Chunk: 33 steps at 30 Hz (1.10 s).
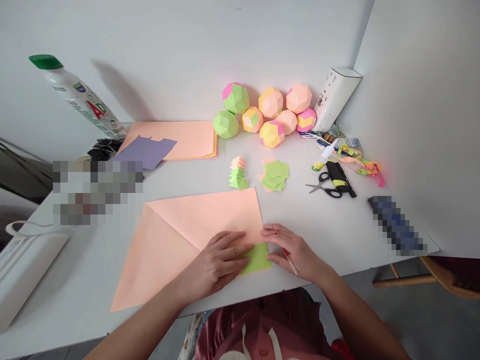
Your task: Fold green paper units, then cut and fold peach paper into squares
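Note:
My left hand (221, 257) lies flat, fingers stretched over a green paper piece (259, 259) and the large peach paper sheet (210, 215) beside it. A diagonal crease crosses this sheet. In my right hand (296, 250), a thin red pen (285, 250) is held between the fingers, while the fingertips touch the right edges of the peach and green paper. Beyond the hands are a stack of small folded paper pieces (237, 174), peach and green, and a loose pile of flat green paper pieces (276, 175).
Several paper balls (272, 134) stand against the wall. Scissors (326, 186), a glue bottle (324, 156) and a black-and-yellow cutter (338, 177) lie at right. Peach sheets (187, 135) and a purple sheet (150, 152) lie back left near a spray can (86, 100).

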Tool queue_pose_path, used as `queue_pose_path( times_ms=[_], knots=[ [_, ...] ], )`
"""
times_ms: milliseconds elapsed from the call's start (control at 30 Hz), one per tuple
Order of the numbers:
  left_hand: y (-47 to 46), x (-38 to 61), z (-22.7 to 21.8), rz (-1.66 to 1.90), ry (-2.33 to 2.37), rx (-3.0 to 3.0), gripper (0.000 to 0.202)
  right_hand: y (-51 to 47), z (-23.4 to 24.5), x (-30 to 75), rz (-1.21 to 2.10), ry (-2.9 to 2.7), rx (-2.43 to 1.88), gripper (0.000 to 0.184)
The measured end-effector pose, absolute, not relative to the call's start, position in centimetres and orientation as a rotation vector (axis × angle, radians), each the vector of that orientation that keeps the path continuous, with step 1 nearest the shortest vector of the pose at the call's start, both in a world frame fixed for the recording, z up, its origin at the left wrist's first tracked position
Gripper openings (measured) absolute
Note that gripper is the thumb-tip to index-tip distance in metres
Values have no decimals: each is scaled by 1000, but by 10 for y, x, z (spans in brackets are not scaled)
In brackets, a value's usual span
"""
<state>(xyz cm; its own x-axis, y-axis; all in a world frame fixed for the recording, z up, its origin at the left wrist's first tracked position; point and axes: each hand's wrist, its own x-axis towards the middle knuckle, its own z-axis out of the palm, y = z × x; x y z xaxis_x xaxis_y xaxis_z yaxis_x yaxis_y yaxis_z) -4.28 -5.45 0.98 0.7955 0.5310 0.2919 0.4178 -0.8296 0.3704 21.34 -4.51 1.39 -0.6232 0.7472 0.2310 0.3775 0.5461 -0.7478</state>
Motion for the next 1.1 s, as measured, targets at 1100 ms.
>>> queue_pose_path(
  times_ms=[1100],
  knots=[
    [-55, -42, 10, 601, 744, 2664, 22, -47, 12, 214, 876, -2209, -870, 29]
  ],
)
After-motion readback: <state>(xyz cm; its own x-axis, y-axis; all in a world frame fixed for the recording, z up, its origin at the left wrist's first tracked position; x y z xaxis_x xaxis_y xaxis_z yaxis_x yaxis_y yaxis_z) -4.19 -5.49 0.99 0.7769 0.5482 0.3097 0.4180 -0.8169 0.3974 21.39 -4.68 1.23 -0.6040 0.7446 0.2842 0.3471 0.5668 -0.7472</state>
